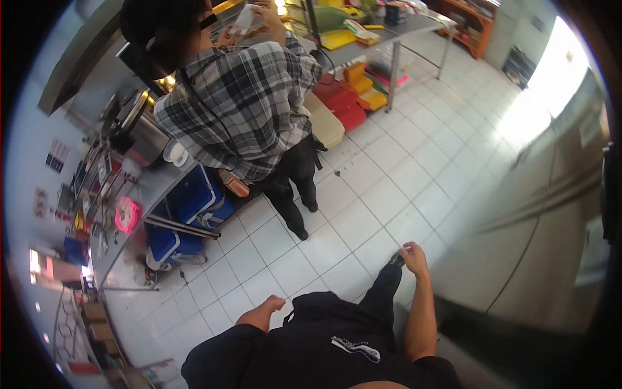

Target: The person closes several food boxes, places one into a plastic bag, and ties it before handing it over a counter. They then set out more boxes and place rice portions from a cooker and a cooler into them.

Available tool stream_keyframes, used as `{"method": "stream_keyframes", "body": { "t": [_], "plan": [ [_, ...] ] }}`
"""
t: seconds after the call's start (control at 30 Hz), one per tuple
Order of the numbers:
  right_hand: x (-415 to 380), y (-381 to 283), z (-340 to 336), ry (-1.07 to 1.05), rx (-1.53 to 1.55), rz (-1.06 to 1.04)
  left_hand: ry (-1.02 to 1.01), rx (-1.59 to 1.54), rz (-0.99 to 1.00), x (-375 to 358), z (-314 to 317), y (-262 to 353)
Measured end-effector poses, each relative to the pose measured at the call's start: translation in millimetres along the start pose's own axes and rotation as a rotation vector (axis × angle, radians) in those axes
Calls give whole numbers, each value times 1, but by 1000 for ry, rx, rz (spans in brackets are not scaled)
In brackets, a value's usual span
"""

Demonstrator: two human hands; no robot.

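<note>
My left hand (275, 303) hangs beside my black shirt (291, 350), over the tiled floor. It looks loosely closed, with most of its fingers hidden and nothing visible in it. On the other side, my right hand (414, 258) hangs at the end of a lowered arm, fingers loosely bent and apart, holding nothing that I can see. Beyond its fingertips shows my dark shoe (396, 259). Neither hand touches any object in view.
Ahead, a person in a plaid shirt (240, 104) holds a white item (243, 19). Blue coolers (204, 198) sit under a metal counter (165, 178) with a pink basket (127, 214). Red and yellow containers (340, 104) stand beneath another table (421, 31). White tiles (353, 240) cover the floor.
</note>
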State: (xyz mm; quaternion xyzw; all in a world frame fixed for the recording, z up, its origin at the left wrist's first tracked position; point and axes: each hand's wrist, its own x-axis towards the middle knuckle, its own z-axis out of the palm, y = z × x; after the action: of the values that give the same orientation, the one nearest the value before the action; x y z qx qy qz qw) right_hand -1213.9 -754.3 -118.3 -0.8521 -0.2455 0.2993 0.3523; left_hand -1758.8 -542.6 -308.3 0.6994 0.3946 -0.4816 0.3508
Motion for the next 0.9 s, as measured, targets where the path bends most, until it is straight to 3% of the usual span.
{"method": "stream_keyframes", "body": {
  "t": [0.13,0.17,0.23,0.3,0.33,0.37,0.43,0.5,0.67,0.73,0.8,0.9],
  "plan": [
    [77,44,-26,-48,-61,-52,129,-82,-17,-3,4,59],
    [99,68,-34,-59,-5,-45,229,-705,-227,-9,-1,97],
    [135,102,-58,-72,22,-44,261,-730,-116,-3,-38,165],
    [165,112,-87,-136,133,82,535,-552,149,0,-81,231],
    [182,118,-99,-150,128,77,440,-605,83,-22,-118,276],
    [199,125,-111,-144,107,62,592,-780,175,-13,-126,300],
    [233,135,-130,-97,40,10,616,-844,278,-22,-168,348],
    [258,105,-152,-102,82,7,666,-813,305,-41,-206,385],
    [337,86,-147,-141,169,-73,643,-934,132,-8,-225,386],
    [367,79,-146,-217,-4,-196,564,-910,-42,25,-215,371],
    [390,55,-164,-235,-71,-202,286,-524,-182,78,-205,350],
    [441,39,-191,-236,-152,-200,168,-387,0,108,-216,357]
  ]
}}
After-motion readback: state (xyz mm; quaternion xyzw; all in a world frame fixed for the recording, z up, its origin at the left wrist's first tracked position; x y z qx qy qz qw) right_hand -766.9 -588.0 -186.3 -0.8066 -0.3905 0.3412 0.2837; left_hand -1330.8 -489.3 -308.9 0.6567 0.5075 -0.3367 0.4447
